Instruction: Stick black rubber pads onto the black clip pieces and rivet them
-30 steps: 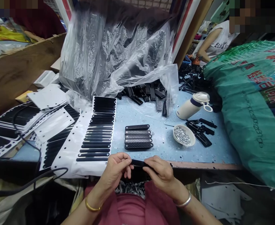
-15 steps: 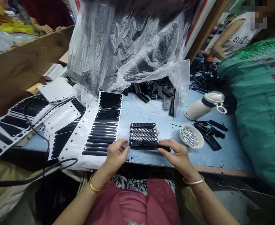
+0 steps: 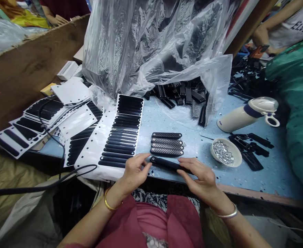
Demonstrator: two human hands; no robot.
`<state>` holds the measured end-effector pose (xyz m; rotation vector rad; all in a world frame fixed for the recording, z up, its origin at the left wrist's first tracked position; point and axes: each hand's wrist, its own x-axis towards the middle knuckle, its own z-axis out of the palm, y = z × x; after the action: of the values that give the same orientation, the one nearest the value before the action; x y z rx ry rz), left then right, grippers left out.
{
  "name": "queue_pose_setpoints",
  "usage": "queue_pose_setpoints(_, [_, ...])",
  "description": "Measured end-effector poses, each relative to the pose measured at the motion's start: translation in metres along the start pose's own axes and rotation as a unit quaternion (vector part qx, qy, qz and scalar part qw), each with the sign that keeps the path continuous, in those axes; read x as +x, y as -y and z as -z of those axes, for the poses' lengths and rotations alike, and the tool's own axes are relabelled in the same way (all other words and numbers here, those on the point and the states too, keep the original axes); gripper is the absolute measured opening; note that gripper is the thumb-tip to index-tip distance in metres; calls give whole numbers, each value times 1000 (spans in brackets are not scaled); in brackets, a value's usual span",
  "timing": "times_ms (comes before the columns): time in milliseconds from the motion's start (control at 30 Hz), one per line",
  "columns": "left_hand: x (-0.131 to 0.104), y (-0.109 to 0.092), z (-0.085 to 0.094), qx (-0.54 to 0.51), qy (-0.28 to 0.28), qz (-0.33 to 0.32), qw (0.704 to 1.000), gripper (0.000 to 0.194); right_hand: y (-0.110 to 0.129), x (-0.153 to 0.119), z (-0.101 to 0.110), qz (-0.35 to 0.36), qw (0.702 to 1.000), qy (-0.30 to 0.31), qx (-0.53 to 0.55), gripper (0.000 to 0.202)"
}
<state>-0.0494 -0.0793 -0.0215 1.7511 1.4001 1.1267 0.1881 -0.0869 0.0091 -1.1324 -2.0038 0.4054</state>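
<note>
Both hands are at a slim black bar [image 3: 167, 164] with a smooth dark top and a small round hole or rivet at its left end, close to the table's front edge. My right hand [image 3: 201, 177] pinches its right end between thumb and fingers. Around the left tip close the thumb and forefinger of my left hand [image 3: 137, 170]. Just beyond lie several black bars with a criss-cross pattern [image 3: 167, 144], side by side in a stack of rows. A backing sheet of black adhesive strips [image 3: 120, 141] lies to the left of them.
To the right stand a white bowl of small metal parts [image 3: 225, 153] and a cream bottle [image 3: 241, 115], with loose black parts [image 3: 251, 151] nearby. Clear plastic [image 3: 151, 51] holds more black pieces behind. More strip sheets [image 3: 45, 113] and a cable [image 3: 50, 139] lie left. Co-workers sit beyond.
The smooth black strip, held tilted over the nearest patterned bar before, now lies along it and hides its pattern. This bar has come apart from the row, towards me. The view has shifted left.
</note>
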Motion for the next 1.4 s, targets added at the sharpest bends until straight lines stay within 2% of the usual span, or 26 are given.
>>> queue_pose_setpoints(133, [0,1,0,20,32,13,999,36,4,0,-13,15,1000,-6,-4,15])
queue_pose_setpoints(267, [0,5,0,15,38,29,999,32,2,-3,-19,9,1000,-2,-10,14])
queue_pose_setpoints(633, [0,4,0,8,34,37,999,32,-2,-1,-19,17,1000,6,-3,16])
queue_pose_setpoints(800, [0,3,2,13,37,4,999,29,-1,0,-19,13,1000,16,-1,15])
queue_pose_setpoints(1400, [1,2,3,16,51,-2,999,26,-3,-5,-25,-32,999,10,-1,14])
